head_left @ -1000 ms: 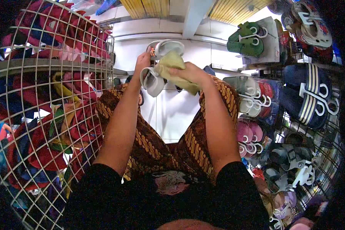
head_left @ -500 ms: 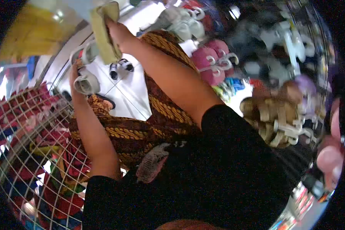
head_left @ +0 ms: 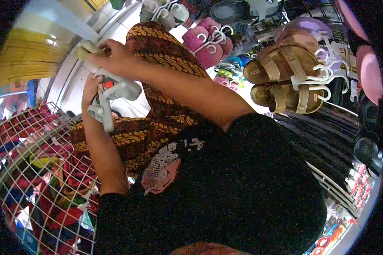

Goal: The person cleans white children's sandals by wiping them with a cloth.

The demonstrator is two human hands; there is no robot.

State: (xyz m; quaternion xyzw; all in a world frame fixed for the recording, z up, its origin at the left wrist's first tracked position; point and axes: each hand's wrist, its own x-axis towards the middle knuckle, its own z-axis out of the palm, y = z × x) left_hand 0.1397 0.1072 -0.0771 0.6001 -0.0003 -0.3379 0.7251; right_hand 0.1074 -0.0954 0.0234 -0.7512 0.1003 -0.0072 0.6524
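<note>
My left hand (head_left: 90, 88) is closed on a pair of light grey sandals (head_left: 125, 90), which hang beside and below its fingers with a small red patch between them. Just above, my right hand (head_left: 112, 57) grips a folded pale yellow-green cloth (head_left: 88, 50). The cloth is close to the grey sandals; whether it touches them I cannot tell. Patterned brown fabric (head_left: 166, 63) covers the legs behind both hands.
A wire basket (head_left: 42, 170) with red and coloured items stands at the left. Brown sandals (head_left: 285, 80), pink sandals (head_left: 202, 42) and grey sandals (head_left: 164, 15) on white hangers are at the right and top. White floor tiles (head_left: 130, 108) show below the hands.
The view has shifted. My right hand and the cloth have moved down and left, nearer my left hand. The grey sandals have turned and now hang to the right of my left hand.
</note>
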